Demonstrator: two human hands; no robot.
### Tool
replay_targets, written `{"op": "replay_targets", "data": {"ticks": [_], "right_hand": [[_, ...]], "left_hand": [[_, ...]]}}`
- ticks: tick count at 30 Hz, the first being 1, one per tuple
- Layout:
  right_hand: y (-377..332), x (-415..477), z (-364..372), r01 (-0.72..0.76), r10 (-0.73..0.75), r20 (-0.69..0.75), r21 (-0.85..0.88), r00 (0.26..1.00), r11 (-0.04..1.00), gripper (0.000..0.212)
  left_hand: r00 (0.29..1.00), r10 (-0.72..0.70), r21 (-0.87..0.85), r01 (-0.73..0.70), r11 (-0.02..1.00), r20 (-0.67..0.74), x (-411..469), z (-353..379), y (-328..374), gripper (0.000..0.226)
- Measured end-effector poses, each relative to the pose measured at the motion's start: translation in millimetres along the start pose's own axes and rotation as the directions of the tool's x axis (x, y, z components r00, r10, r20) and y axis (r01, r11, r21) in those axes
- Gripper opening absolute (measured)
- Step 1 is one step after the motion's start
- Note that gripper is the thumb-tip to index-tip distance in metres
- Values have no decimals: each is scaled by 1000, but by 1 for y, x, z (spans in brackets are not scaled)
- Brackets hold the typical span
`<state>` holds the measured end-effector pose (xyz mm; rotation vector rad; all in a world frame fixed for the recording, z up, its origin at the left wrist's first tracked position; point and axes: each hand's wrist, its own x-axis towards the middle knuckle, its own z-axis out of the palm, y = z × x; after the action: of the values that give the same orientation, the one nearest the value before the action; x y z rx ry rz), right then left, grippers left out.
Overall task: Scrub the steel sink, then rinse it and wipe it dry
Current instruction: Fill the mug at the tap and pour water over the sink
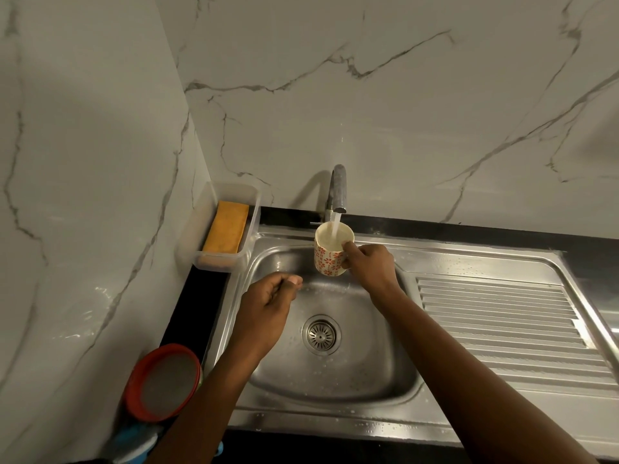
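Observation:
The steel sink [378, 373] lies below me, its basin wet with droplets and a round drain strainer [321, 335] in the middle. Water runs from the steel tap [337, 190] into a white cup with red flower print [330, 254]. My right hand [370, 266] grips that cup by its right side and holds it upright under the stream. My left hand [268, 308] hovers over the basin's left part, fingers curled with nothing visible in them.
A clear plastic tray [249, 226] with an orange-yellow sponge cloth [226, 232] stands at the sink's back left corner. A red-rimmed round container [164, 381] sits at the front left on the black counter. The ribbed drainboard [509, 326] extends to the right. Marble walls rise behind and left.

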<state>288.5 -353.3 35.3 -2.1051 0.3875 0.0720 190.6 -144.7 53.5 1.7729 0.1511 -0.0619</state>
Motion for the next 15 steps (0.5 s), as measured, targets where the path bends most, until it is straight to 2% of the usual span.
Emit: {"op": "replay_targets", "data": {"ticks": [5,10,15], "right_hand": [[-1,0,0,-6,6,7,-3,1000,1000,45],[-1,-5,-1,8,-8,18,-9,1000,1000,44],[10,-23,-5,63,-65,72,27,995,998,34]], "left_hand": [[1000,-15,9,15,1000,-15,-3,-2,-5,43],[1000,-16,26,17,1000,-23,-8,-4,-12,18],[997,-67,39,69,997,-50,-29,-9,-26,21]]}}
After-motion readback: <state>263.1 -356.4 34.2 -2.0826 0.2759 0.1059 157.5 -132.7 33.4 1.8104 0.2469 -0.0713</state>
